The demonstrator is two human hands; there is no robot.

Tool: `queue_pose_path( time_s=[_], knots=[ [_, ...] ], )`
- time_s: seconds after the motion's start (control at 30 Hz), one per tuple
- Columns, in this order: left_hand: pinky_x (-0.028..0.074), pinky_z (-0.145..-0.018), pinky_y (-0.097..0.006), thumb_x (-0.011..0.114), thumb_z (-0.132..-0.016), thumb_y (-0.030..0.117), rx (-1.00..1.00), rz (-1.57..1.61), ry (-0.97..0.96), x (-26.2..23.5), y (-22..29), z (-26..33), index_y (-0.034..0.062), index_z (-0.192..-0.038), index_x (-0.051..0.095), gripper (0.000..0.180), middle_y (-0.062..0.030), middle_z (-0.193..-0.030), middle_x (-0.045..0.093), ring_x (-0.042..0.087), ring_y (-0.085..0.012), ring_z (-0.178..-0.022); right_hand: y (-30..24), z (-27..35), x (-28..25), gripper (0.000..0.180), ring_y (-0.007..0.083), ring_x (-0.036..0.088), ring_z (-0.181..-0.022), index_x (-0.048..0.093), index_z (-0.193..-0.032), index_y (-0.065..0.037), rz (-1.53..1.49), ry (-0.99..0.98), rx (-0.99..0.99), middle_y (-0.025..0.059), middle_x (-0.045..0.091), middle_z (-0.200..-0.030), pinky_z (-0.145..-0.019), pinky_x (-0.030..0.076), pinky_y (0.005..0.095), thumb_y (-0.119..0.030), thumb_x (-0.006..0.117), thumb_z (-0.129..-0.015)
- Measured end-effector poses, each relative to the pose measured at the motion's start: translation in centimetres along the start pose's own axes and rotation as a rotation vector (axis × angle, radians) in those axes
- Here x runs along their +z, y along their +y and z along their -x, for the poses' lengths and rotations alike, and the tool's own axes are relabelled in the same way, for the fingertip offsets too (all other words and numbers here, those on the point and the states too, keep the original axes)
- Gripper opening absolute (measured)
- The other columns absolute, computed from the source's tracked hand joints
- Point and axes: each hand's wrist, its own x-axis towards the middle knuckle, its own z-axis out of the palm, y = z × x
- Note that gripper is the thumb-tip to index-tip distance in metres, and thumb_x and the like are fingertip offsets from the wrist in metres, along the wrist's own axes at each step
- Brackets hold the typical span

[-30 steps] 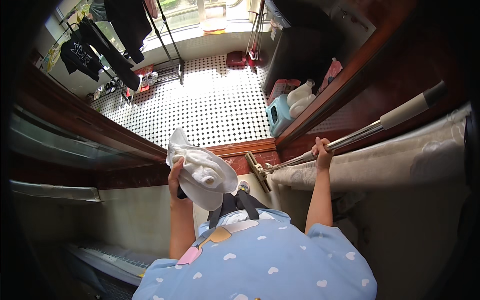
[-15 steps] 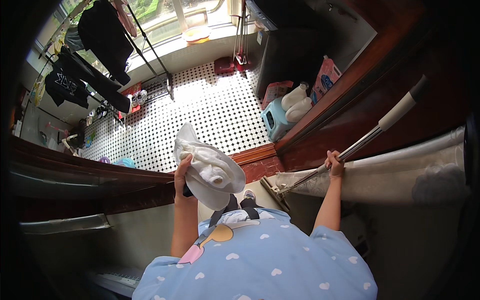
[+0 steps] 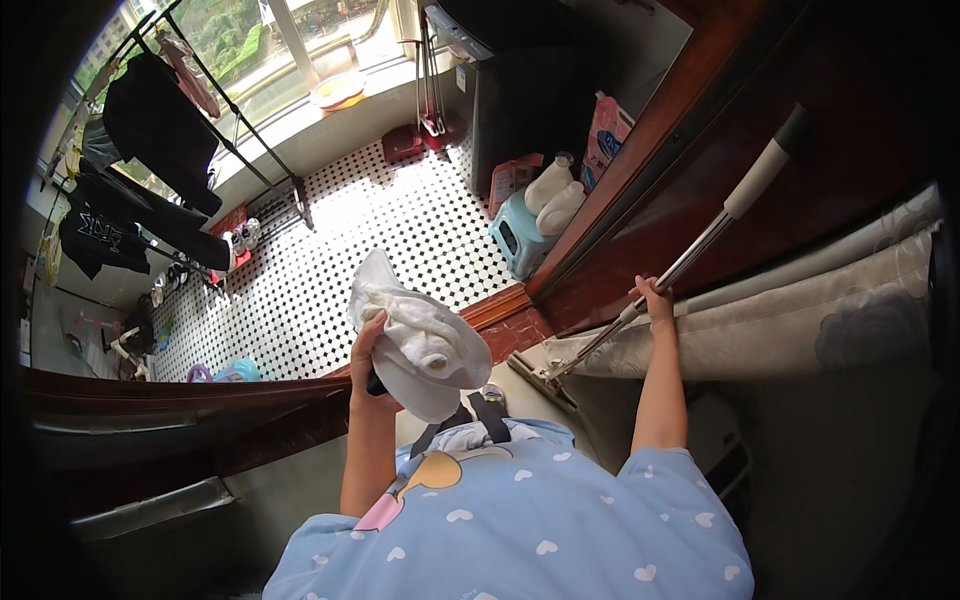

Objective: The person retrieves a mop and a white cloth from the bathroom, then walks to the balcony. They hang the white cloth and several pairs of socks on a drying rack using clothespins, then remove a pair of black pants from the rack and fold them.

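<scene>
My left hand [image 3: 368, 362] is closed on a white, wide-brimmed cloth hat [image 3: 425, 335], which looks soft and crumpled, in front of my chest. A small dark thing, its kind unclear, shows at the heel of that hand. Out to the right, my right hand [image 3: 655, 305] wraps round the metal pole of a mop [image 3: 695, 248]. The mop's pale grip with a dark end slants up to the right. Its head [image 3: 543, 378] is down near my feet, by the door sill.
Ahead lies a tiled balcony floor [image 3: 335, 250] beyond a reddish sill [image 3: 505, 325]. A drying rack with dark clothes [image 3: 150, 130] stands left. A blue container [image 3: 520, 240] and white bottles [image 3: 555, 195] sit right, beside the door frame. A pale curtain [image 3: 770, 330] hangs near my right arm.
The view has turned a little to the right, so the balcony shifts left in it. Both hands keep their hold on the hat and the mop.
</scene>
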Motion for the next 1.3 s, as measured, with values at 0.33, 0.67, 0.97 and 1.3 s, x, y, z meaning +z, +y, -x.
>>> queue_pose_path(
  time_s=[0.33, 0.67, 0.97, 1.3],
  knots=[
    [0.050, -0.075, -0.042, 0.060, -0.075, 0.026, -0.059, -0.044, 0.004, 1.6, -0.9, -0.9, 0.0019, -0.113, 0.044, 0.048, -0.0163, -0.101, 0.056, 0.059, -0.0291, -0.087, -0.8, 0.6, 0.5, 0.025, 0.0122, 0.039, -0.034, 0.039, -0.054, -0.008, -0.288, 0.444, -0.095, 0.0019, 0.040, -0.042, -0.038, 0.035, 0.0263, -0.007, 0.055, -0.073],
    [0.050, -0.077, -0.041, 0.061, -0.074, 0.027, -0.026, -0.091, 0.139, 3.1, -0.8, -1.4, 0.0058, -0.112, 0.047, 0.046, -0.0144, -0.102, 0.056, 0.058, -0.0280, -0.090, 0.2, -3.0, 1.4, 0.023, 0.0120, 0.044, -0.039, 0.043, -0.054, -0.008, -0.276, 0.160, -0.015, 0.0022, 0.043, -0.044, -0.044, 0.038, 0.0257, -0.007, 0.055, -0.073],
    [0.051, -0.074, -0.041, 0.057, -0.078, 0.021, -0.005, 0.014, 0.000, -0.3, -0.2, -2.5, 0.0028, -0.110, 0.047, 0.039, -0.0157, -0.100, 0.057, 0.059, -0.0281, -0.087, 2.7, -5.6, 3.4, 0.030, 0.0155, 0.056, -0.074, 0.054, -0.091, -0.005, -0.035, 0.422, 0.100, 0.0050, 0.059, -0.081, -0.074, 0.044, 0.0292, -0.024, 0.067, -0.072],
    [0.051, -0.075, -0.042, 0.060, -0.076, 0.024, -0.051, -0.024, 0.146, -3.2, 2.3, -3.3, 0.0027, -0.113, 0.045, 0.046, -0.0158, -0.100, 0.057, 0.059, -0.0282, -0.089, -0.6, 4.8, 17.3, 0.029, 0.0124, 0.048, -0.082, 0.047, -0.107, -0.002, -0.125, 0.235, -0.163, 0.0063, 0.050, -0.098, -0.075, 0.042, 0.0250, -0.010, 0.055, -0.080]
  ],
)
